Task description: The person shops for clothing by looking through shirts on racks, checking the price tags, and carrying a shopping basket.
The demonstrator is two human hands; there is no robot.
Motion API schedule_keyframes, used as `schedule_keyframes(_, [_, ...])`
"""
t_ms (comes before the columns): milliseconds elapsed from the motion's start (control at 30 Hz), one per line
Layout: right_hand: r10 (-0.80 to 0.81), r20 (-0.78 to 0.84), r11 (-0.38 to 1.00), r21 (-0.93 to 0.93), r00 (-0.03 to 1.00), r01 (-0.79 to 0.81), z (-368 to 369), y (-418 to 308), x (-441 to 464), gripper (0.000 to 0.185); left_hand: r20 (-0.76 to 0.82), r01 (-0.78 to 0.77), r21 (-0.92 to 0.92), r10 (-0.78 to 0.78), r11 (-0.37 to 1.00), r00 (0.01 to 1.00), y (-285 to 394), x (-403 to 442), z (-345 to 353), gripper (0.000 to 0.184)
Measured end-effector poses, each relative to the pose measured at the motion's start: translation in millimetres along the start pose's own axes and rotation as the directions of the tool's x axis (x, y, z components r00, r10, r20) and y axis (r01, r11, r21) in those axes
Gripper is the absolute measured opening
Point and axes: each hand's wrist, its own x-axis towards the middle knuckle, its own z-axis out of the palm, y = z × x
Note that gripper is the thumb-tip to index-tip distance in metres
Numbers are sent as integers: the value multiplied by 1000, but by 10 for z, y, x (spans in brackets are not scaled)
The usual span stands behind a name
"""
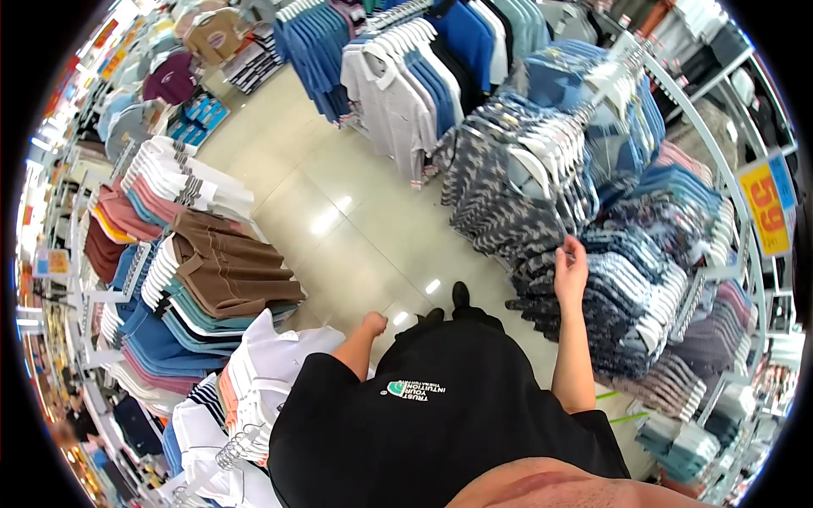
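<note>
My right hand [572, 264] reaches to the rack on the right. Its fingers are drawn together at the edge of a dark grey patterned shirt [487, 182], which hangs on a white hanger in a row of like shirts. Just beyond that hand hang dark blue patterned shirts [584, 292]. My left hand [371, 325] is low by my side with curled fingers, and I see nothing in it. Nearest to it are a brown shirt [233, 267] and a white shirt [284, 351] on the left rack.
Shiny floor tiles [339, 229] run between two clothes racks. Grey polo shirts [385, 110] and blue garments hang ahead. A curved metal rail [716, 140] and a price sign [766, 203] stand at the right. Folded clothes and cap-like items fill the far left.
</note>
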Motion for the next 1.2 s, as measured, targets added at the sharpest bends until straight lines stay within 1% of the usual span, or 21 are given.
schedule_keyframes(33, [-133,-62,991,-12,989,133,56,-106,166,32,3,7,11,-7,1000,1000,-20,-71,60,38])
schedule_keyframes(100, [-178,-70,984,-8,982,178,96,-387,427,32,43,81,52,-84,995,996,17,-204,152,38])
schedule_keyframes(133, [-201,-97,978,33,975,205,154,-429,533,32,9,-105,232,106,967,994,-16,-260,189,38])
schedule_keyframes(167, [-232,-83,973,3,969,233,173,-506,628,32,6,-267,408,290,873,957,-75,-258,245,39])
schedule_keyframes(233, [-280,-99,958,30,955,284,268,-528,814,32,-16,10,80,-9,997,1000,41,-313,268,43])
schedule_keyframes(300, [-301,-118,944,102,946,313,365,-567,969,33,-119,-67,37,71,997,990,-199,-100,445,50])
schedule_keyframes(367, [-288,-192,941,125,938,315,436,-672,1066,34,-210,-35,-242,-18,970,978,-153,-274,481,48])
schedule_keyframes(400, [-332,-206,926,113,920,360,451,-757,1106,35,-263,-19,-286,-59,958,963,-50,-412,389,48])
schedule_keyframes(467, [-434,-263,884,59,862,463,440,-933,1193,35,-218,122,-389,-220,913,951,132,-704,346,46])
schedule_keyframes(500, [-490,-308,854,19,816,520,447,-1037,1224,36,-240,131,-430,-253,893,937,160,-782,314,46])
schedule_keyframes(567, [-632,-326,763,-104,703,638,433,-1201,1346,34,-245,175,-417,-296,892,923,177,-926,330,41])
schedule_keyframes(600, [-651,-294,753,-133,700,645,424,-1269,1389,32,-254,181,-456,-322,872,912,212,-983,354,41])
schedule_keyframes(667, [-725,-225,684,-129,650,718,427,-1320,1499,26,-299,221,-398,-354,890,886,297,-1141,364,37])
schedule_keyframes(700, [-761,-188,646,-147,620,749,430,-1380,1528,24,-303,236,-441,-391,866,869,322,-1195,380,37])
schedule_keyframes(733, [-771,-179,629,-70,611,774,451,-1448,1552,24,-292,251,-444,-403,860,867,360,-1235,393,38])
schedule_keyframes(800, [-821,-88,571,-111,564,813,516,-1422,1646,18,-276,275,-471,-437,838,856,416,-1278,457,38])
schedule_keyframes(867, [-851,-22,523,-111,524,845,544,-1409,1694,16,-274,251,-423,-387,871,880,448,-1253,489,39])
schedule_keyframes(933, [-851,17,513,-191,525,837,541,-1436,1702,15,-298,217,-461,-381,860,876,467,-1242,546,40])
schedule_keyframes(967, [-828,36,547,-171,560,820,539,-1427,1736,15,-319,177,-476,-357,862,878,481,-1248,579,41])
schedule_keyframes(1067, [-811,39,571,-167,584,804,540,-1417,1824,18,-354,194,-557,-441,808,825,511,-1230,684,44])
schedule_keyframes(1200, [-813,45,567,-168,581,806,551,-1463,1916,17,-312,232,-603,-493,763,812,464,-1160,827,45])
